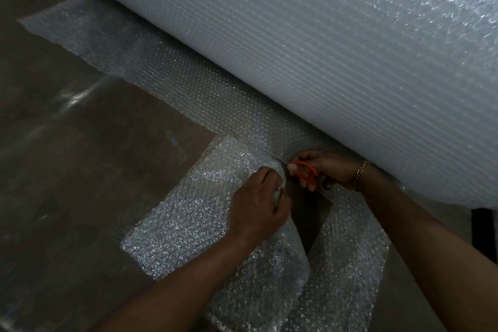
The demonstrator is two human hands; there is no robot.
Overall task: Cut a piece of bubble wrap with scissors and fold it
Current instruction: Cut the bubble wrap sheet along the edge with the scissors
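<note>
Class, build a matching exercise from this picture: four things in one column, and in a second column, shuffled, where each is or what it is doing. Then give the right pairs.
Column one:
1. big roll of bubble wrap
2. scissors
3. left hand
4. bracelet

Column two:
A. pinches the edge of the cut piece
B. sits on the right wrist
C. fills the top right of the view
D. held in the right hand, orange handles showing

Pairs: 1-C, 2-D, 3-A, 4-B
</note>
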